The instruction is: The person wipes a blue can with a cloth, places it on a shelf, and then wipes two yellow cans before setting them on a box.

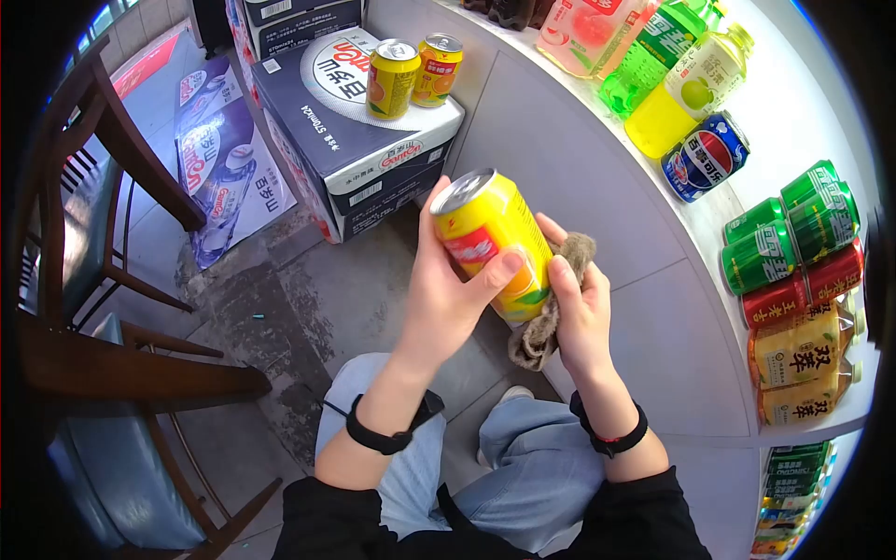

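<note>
A yellow drink can (495,245) with a red label is held tilted in front of me. My left hand (448,280) wraps round its upper left side, thumb across the front. My right hand (581,303) holds a brownish-grey cloth (537,342) against the can's right side and bottom. Part of the cloth is hidden behind the fingers. Two more cans, a yellow one (393,79) and an orange-yellow one (437,71), stand upright on a stacked drink carton (327,140) beyond my hands.
On the white shelf (653,187) to the right are bottles, a blue Pepsi can (706,156), green cans (763,245), red cans (779,299) and amber bottles (798,359). Dark wooden chairs (112,140) stand at left. Printed sheets (224,168) lie on the floor beside the cartons.
</note>
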A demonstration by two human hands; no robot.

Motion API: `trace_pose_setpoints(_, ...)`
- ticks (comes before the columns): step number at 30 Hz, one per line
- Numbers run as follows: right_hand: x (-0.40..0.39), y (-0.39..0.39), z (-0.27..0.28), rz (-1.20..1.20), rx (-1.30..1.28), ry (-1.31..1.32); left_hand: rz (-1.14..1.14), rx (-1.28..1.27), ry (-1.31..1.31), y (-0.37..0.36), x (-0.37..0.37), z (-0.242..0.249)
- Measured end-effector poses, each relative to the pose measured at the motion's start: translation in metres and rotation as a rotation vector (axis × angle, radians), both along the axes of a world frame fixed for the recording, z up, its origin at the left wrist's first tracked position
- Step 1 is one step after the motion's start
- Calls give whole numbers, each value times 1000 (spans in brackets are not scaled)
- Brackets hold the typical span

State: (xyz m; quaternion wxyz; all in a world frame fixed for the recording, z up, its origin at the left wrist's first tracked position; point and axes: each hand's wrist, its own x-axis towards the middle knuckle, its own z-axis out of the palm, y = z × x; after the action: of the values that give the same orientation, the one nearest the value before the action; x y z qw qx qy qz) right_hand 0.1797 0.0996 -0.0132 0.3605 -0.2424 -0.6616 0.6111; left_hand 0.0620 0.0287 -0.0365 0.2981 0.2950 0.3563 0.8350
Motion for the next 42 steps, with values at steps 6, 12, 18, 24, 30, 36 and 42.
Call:
trace_pose_setpoints(6, 3, -1, 2, -7, 672, -101, 39, 25, -216, 1, 25, -7)
trace_pose_setpoints(12, 6, -10, 18, 154, 798, -85, 18, -90, -25, -5, 21, -7)
trace_pose_setpoints(18, -6, 4, -14, 130, 819, 141, 233, 74, -55, -5, 30, 7)
trace_pose_setpoints(24, -4, -13, 10, 205, 89, 53, 282, 288, 109, 2, 27, -13)
trace_pose_setpoints(30, 6, 2, -18, 65, -555, 3, 471, 321, 662, 5, 9, -11)
trace_pose_setpoints(36, 1, 5, -16, -79, -643, 148, 287, -45, 519, 1, 12, -10)
trace_pose_setpoints(42, -4, -9, 10, -53, -265, -12, 293, 15, 389, 11, 29, -17)
